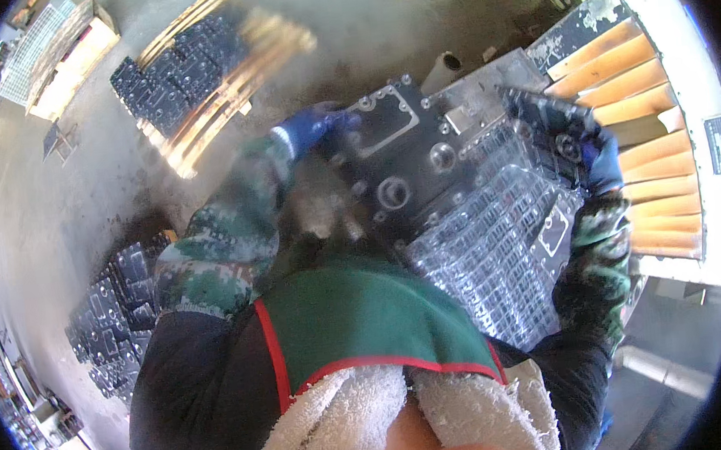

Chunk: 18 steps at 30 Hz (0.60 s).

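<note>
- Plainly, both gloved hands hold one dark metal casting, a flat plate with round bosses and bolt holes, kept up at chest height at about 12 o'clock from the green apron.
- Left hand, in a blue glove, is closed on the casting's edge at 9 o'clock; its fingers wrap the far corner, probably to steady the weight.
- Right hand, also blue-gloved, closes its grip on the opposite end at 3 o'clock, so the plate spans between both grips.
- Motion blur smears a ribbed grey pattern below the plate; what it is cannot be told.
- Orange rollers lie just beyond the right hand at 3 o'clock.
- More dark castings are stacked on a wooden pallet at 10 o'clock and on the floor at 8 o'clock.
</note>
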Available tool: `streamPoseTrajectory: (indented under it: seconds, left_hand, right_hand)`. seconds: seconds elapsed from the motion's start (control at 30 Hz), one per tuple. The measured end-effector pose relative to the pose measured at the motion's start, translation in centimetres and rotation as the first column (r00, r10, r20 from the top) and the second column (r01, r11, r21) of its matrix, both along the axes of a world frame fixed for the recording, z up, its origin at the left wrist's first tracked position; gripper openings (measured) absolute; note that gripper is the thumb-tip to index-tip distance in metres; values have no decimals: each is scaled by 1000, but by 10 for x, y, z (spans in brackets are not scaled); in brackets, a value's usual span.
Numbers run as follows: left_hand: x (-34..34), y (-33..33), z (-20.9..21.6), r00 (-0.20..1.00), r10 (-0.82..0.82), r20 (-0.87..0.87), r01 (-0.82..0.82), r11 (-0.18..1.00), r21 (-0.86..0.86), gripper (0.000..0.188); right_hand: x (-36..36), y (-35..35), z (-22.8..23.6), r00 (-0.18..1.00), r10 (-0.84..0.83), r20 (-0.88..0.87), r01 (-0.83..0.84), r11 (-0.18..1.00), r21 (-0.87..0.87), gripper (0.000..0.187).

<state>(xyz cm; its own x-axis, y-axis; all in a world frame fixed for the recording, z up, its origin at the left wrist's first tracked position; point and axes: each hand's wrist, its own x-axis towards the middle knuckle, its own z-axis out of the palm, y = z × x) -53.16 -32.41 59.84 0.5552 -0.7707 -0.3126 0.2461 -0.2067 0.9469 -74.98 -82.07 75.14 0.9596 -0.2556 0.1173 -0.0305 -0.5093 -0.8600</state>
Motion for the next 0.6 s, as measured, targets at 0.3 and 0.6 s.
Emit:
streamPoseTrajectory:
  seconds: [0.3,0.6]
  left_hand:
    - [-2,-19,7,995,45,90,-55,992,110,50]
    - [8,-4,11,989,-108,104,107,994,17,46]
  right_hand:
    - [63,199,82,994,-107,32,110,990,-91,33]
    - [112,393,-38,892,-449,-56,158,424,-892,22]
